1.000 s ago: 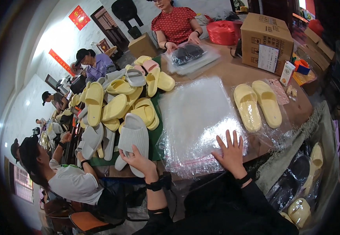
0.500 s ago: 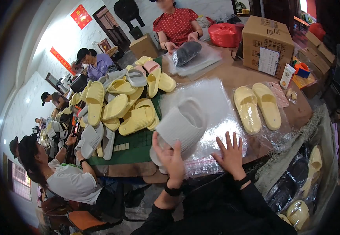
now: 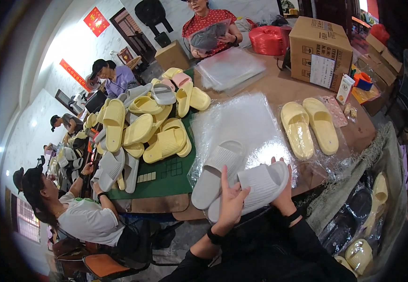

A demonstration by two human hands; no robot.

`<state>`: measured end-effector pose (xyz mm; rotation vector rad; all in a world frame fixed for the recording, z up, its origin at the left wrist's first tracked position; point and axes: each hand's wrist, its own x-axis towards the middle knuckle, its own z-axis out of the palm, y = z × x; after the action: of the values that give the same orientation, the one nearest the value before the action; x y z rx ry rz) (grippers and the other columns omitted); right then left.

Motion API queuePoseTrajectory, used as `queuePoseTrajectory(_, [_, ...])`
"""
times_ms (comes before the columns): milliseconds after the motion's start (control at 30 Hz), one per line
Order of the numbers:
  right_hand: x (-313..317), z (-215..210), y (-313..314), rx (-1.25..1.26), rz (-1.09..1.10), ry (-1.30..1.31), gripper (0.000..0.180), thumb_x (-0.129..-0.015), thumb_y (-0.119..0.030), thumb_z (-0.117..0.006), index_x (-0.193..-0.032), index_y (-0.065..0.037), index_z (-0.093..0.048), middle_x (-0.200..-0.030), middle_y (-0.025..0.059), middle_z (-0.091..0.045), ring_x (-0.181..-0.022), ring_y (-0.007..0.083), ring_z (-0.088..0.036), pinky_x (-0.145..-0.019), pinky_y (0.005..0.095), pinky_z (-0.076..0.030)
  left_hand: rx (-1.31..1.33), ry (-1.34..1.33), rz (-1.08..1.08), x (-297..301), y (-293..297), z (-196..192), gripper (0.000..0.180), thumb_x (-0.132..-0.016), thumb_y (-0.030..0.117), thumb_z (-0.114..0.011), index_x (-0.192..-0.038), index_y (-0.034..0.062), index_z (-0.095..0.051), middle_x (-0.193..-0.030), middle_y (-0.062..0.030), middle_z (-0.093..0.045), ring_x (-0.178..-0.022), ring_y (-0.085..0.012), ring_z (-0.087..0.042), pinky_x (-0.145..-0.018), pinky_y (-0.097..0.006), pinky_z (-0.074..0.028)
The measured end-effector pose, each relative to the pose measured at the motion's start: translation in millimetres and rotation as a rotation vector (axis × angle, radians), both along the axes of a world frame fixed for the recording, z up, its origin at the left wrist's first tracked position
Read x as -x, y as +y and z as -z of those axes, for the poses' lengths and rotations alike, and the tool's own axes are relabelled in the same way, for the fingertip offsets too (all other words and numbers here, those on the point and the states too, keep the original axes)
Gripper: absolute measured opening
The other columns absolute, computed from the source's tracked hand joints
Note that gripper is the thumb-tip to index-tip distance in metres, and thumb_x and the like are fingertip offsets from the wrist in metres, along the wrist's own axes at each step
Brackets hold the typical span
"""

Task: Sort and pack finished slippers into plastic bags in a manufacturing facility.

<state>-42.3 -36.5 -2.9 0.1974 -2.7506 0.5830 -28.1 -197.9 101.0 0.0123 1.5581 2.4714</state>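
Two grey ribbed slippers are in front of me. The left slipper (image 3: 213, 176) lies on a stack of clear plastic bags (image 3: 239, 113). Tilted, with its toe to the right, the other slipper (image 3: 262, 185) is between my hands. My left hand (image 3: 232, 204) is against its near side, thumb over it and index finger stretched upward; the remaining fingers are partly hidden. Around the toe end, my right hand (image 3: 284, 195) grips it, with most fingers behind the slipper. To the right, a pair of yellow slippers (image 3: 298, 131) lies in a clear bag.
A pile of yellow, grey and pink slippers (image 3: 138, 127) covers the green mat (image 3: 166, 181) at left. Another bag stack (image 3: 232, 66), a carton (image 3: 319, 51) and red twine (image 3: 266, 41) sit farther back. A sack (image 3: 377, 155) of bagged slippers stands at right. Co-workers sit around.
One grey slipper has come down onto the bags. The other has swung right, and my right hand has taken its toe end. The co-worker opposite has lifted a bagged dark slipper.
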Motion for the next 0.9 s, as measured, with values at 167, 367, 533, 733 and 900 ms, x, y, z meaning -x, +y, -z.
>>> queuePoseTrajectory(167, [1, -13, -4, -0.022, -0.025, -0.02, 0.061, -0.082, -0.045, -0.056, -0.135, -0.014, -0.049, -0.145, 0.0169, -0.036, -0.141, 0.0401, -0.014, -0.113, 0.0564, -0.007, 0.062, -0.067, -0.082, 4, -5, 17, 0.096, -0.087, -0.011, -0.049, -0.148, 0.0245, 0.016, -0.13, -0.0235, -0.047, -0.109, -0.0236, -0.055, -0.082, -0.032, -0.051])
queuePoseTrajectory(367, [-2, -13, -1, -0.022, -0.004, -0.016, 0.056, -0.073, -0.035, -0.068, -0.123, -0.012, -0.059, -0.15, 0.0191, -0.027, -0.141, 0.0419, -0.014, -0.112, 0.0581, -0.009, -0.011, -0.112, -0.227, 12, -10, 19, 0.097, -0.087, -0.011, -0.051, -0.148, 0.0255, 0.015, -0.128, -0.0212, -0.049, -0.101, -0.0221, -0.057, -0.075, -0.032, -0.052])
queuePoseTrajectory(533, [-2, -10, -1, 0.018, -0.002, 0.023, 0.053, -0.071, -0.031, -0.069, -0.119, -0.01, -0.061, -0.15, 0.0194, -0.026, -0.141, 0.0417, -0.014, -0.112, 0.0582, -0.01, 0.009, -0.175, -0.213, 21, -11, 31, 0.101, -0.085, -0.01, -0.054, -0.147, 0.0262, 0.017, -0.124, -0.0191, -0.051, -0.099, -0.0226, -0.057, -0.071, -0.036, -0.053])
queuePoseTrajectory(733, [0, -9, -3, 0.022, -0.008, 0.019, 0.049, -0.069, -0.027, -0.069, -0.114, -0.007, -0.064, -0.15, 0.0199, -0.027, -0.141, 0.0408, -0.015, -0.112, 0.0579, -0.01, 0.025, -0.243, -0.228, 34, -18, 40, 0.098, -0.083, -0.007, -0.058, -0.147, 0.0246, 0.01, -0.113, -0.0162, -0.054, -0.095, -0.0239, -0.06, -0.066, -0.038, -0.055])
queuePoseTrajectory(900, [0, -8, -2, -0.004, 0.002, 0.056, 0.048, -0.069, -0.028, -0.069, -0.112, -0.006, -0.065, -0.15, 0.02, -0.027, -0.14, 0.0411, -0.015, -0.113, 0.0578, -0.009, -0.016, -0.292, -0.032, 49, -31, 42, 0.047, -0.085, -0.004, -0.057, -0.123, 0.0088, -0.031, -0.105, -0.0126, -0.058, -0.086, -0.0244, -0.064, -0.065, -0.037, -0.056])
